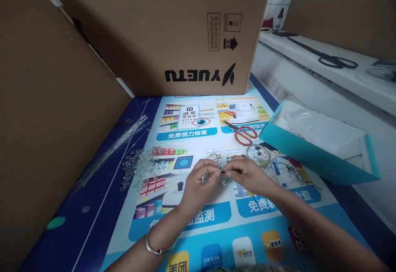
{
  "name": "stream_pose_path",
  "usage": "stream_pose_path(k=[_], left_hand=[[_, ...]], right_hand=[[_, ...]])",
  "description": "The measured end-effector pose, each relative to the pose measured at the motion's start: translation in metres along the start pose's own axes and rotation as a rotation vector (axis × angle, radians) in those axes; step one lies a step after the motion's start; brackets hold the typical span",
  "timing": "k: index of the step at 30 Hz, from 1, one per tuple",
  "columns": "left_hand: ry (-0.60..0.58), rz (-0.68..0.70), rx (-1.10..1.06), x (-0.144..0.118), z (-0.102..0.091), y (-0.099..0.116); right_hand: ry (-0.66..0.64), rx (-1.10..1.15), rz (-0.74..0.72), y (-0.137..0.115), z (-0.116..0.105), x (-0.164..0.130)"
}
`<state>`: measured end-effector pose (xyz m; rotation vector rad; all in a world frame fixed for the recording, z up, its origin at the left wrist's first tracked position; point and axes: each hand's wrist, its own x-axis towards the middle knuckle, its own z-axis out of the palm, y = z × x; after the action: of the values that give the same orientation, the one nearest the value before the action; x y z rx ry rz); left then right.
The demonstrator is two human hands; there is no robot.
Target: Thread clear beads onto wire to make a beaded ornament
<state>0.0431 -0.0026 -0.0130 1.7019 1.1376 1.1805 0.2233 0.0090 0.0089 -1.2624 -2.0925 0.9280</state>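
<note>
My left hand [201, 181] and my right hand [246, 174] meet over the middle of the printed mat, thumbs and fingertips pinched close together. Between them is a small dark piece [223, 172], partly hidden by the fingers, so its kind cannot be made out. Thin wire strands [215, 155] stick up behind the fingertips, and some clear beads show just below them. A coil of thin wire [258, 155] lies beyond my right hand. To the left of my left hand is a spread pile of clear beads [142, 165].
Red-handled scissors [246, 135] lie behind my right hand. A teal box [318, 148] with clear plastic inside stands at the right. Thin straight wires [114, 148] lie at the left. Large cardboard panels [173, 29] wall the back and left. Black scissors [335, 60] rest on a ledge.
</note>
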Motion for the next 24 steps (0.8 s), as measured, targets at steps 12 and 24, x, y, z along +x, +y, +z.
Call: stream_pose_path(k=[12,24], left_hand=[[-0.047,0.045,0.03,0.001,0.0,-0.004],[0.014,0.29,0.249,-0.004,0.008,-0.012]], right_hand=[[-0.035,0.024,-0.058,0.007,-0.009,0.001],[0.139,-0.549,-0.152,-0.015,0.002,-0.004]])
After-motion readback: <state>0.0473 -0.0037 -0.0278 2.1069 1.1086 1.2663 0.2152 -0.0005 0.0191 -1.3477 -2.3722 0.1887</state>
